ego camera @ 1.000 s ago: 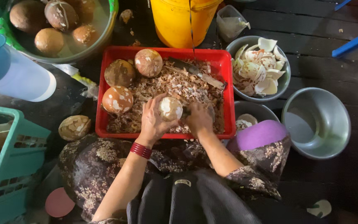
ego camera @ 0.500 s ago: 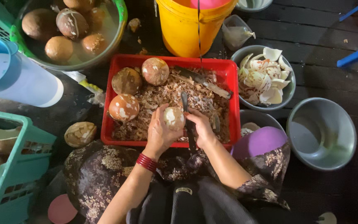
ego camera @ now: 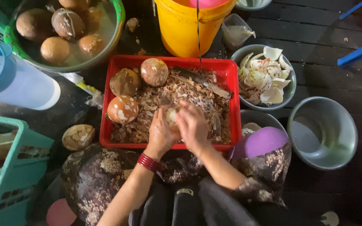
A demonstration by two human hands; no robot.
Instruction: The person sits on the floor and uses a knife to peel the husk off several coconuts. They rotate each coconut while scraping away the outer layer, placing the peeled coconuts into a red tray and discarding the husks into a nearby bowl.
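Both hands — left hand (ego camera: 161, 133), right hand (ego camera: 193, 125) — clasp a half-peeled coconut (ego camera: 171, 116); white pieces (ego camera: 262, 77) fill the right bowl (ego camera: 290, 89), three coconuts (ego camera: 123, 109) wait in the red tray (ego camera: 105, 121).

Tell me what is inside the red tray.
The red tray holds three brown coconuts and a bed of brown shavings, plus a long blade. The left hand and right hand cover most of a pale coconut; the tray floor is hidden.
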